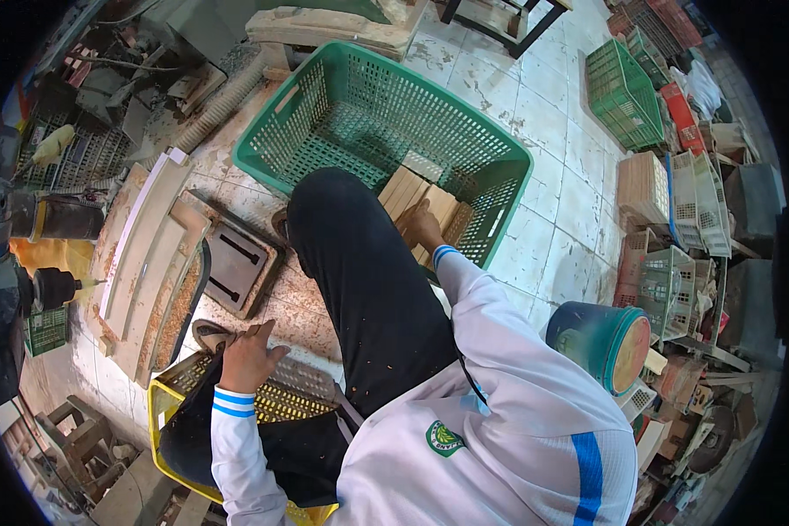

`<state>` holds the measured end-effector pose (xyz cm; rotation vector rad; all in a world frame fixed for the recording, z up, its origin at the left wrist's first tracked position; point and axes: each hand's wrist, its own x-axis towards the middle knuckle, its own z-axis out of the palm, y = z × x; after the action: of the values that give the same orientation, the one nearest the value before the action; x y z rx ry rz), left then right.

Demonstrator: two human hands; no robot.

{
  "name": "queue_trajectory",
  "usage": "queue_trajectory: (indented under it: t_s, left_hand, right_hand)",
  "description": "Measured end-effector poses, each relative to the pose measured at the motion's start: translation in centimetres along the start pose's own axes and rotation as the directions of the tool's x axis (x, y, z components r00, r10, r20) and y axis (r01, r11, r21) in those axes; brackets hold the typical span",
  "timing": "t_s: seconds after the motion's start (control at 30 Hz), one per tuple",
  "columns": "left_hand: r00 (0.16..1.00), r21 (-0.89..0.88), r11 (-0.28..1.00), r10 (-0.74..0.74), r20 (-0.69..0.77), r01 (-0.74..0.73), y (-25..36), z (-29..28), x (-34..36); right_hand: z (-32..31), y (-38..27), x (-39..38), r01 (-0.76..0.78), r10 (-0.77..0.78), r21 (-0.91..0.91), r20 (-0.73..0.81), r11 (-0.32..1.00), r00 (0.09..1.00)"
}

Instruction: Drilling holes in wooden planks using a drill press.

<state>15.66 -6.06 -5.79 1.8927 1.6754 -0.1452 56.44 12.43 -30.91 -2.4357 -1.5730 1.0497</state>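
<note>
My right hand (421, 224) reaches into a large green plastic crate (386, 63), its fingers curled on a row of light wooden blocks (399, 190) lying at the crate's right end. My left hand (252, 355) is open, thumb out and fingers apart, near my bent left leg above a yellow crate (165, 412) under me. Beside that hand, a flat machine base (235, 263) with two dark slots stands among sawdust. My raised right knee in dark trousers hides part of the green crate.
At left are a machine with a chuck (48, 287) and curved wooden boards (145, 259). A dark stool (522, 39) stands at the back. On the right are green crates (622, 96), pale baskets (701, 197) and a teal bucket (587, 346) on the tiled floor (552, 219).
</note>
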Motion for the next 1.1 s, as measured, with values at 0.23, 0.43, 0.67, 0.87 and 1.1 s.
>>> queue_trajectory:
  t_s: [0.23, 0.43, 0.67, 0.87, 1.1]
  left_hand:
    - [0.998, 0.032, 0.998, 0.050, -0.033, -0.049, -0.5, 1.0, 0.2]
    - [0.999, 0.041, 0.999, 0.033, -0.015, -0.032, -0.1, 0.9, 0.3]
    - [0.993, -0.472, 0.876, 0.117, 0.011, -0.098, -0.8, -4.0, -3.7]
    - [0.543, -0.812, 0.391, -0.606, -0.582, -0.434, -4.1, -4.9, -20.2]
    - [-0.129, -0.856, 0.059, -0.992, 0.009, -0.514, -14.2, 15.3, -35.8]
  right_hand:
    - [0.9, 0.1, 0.1, 0.008, -0.008, 0.014, 0.028, 1.000, 1.000]
    - [2.6, -0.2, 1.4, 0.019, -0.021, -0.171, -0.010, 0.985, 1.000]
    - [0.5, 1.9, 2.6, 0.479, -0.424, -0.251, 0.243, 0.841, 0.872]
    - [-7.5, -8.4, 6.2, 0.487, -0.493, 0.145, 0.006, 0.861, 0.870]
    - [-17.0, -29.6, -6.1, 0.684, -0.780, 0.626, -0.187, 0.374, 0.598]
